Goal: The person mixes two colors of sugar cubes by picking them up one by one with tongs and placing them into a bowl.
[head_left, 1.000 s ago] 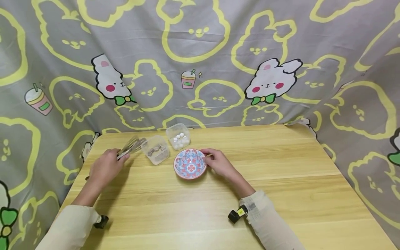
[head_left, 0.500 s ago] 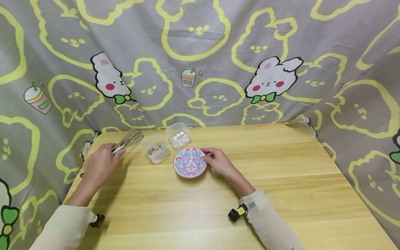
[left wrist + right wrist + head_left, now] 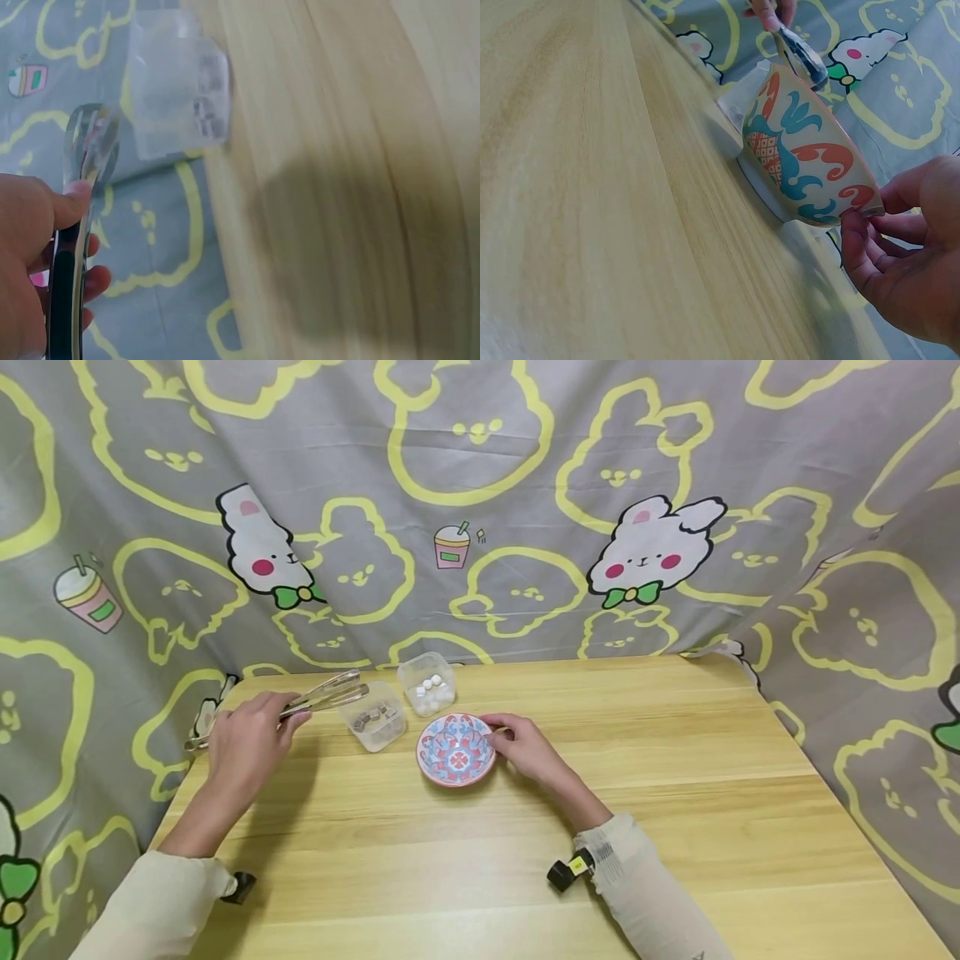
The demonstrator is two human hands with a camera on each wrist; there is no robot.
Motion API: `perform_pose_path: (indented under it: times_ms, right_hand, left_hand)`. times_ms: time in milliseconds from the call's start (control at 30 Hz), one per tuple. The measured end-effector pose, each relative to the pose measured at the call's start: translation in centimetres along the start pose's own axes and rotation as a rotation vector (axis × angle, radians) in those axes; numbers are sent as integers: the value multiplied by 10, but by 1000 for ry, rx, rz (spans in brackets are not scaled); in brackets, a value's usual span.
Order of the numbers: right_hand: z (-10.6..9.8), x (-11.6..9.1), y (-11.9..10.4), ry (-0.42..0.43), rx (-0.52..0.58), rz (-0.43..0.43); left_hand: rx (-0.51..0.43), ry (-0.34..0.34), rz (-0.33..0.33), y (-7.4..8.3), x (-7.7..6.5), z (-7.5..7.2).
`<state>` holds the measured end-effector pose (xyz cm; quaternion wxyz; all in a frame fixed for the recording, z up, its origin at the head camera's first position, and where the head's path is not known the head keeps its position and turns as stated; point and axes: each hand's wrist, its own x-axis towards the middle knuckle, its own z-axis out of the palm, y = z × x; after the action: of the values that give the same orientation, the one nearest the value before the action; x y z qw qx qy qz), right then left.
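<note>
My left hand (image 3: 251,745) grips a pair of metal tongs (image 3: 327,697), held above the table at the left. The tips of the tongs point right, close to the clear tub (image 3: 360,695) of small brown pieces. In the left wrist view, thumb and fingers lie around the arms of the tongs (image 3: 69,277). A patterned bowl (image 3: 456,752) in red, blue and white stands right of that tub. My right hand (image 3: 531,752) pinches its right rim, thumb and fingers on either side, as the right wrist view shows of the bowl (image 3: 799,154).
Behind the bowl is a second clear tub (image 3: 412,673) holding several white pieces. All stand on a wooden table (image 3: 675,793). A grey cloth (image 3: 517,460) with yellow outlines hangs along the back and sides.
My left hand first drew the tongs back left and up from the tub of brown pieces, then turned them so their tips moved right again. My right hand and the bowl stayed put.
</note>
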<state>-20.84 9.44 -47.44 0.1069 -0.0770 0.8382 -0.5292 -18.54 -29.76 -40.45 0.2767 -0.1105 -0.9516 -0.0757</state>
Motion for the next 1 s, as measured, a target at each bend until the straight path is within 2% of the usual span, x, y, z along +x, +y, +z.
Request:
perform_pose_path:
  times_ms: [300, 500, 1000]
  right_hand:
    - [0, 0, 1, 1, 7, 5]
    - [0, 0, 1, 8, -2, 0]
    - [1, -1, -1, 8, 0, -4]
  left_hand:
    - [63, 98, 109, 12, 6, 2]
    - [101, 116, 159, 15, 10, 4]
    - [165, 46, 207, 21, 18, 6]
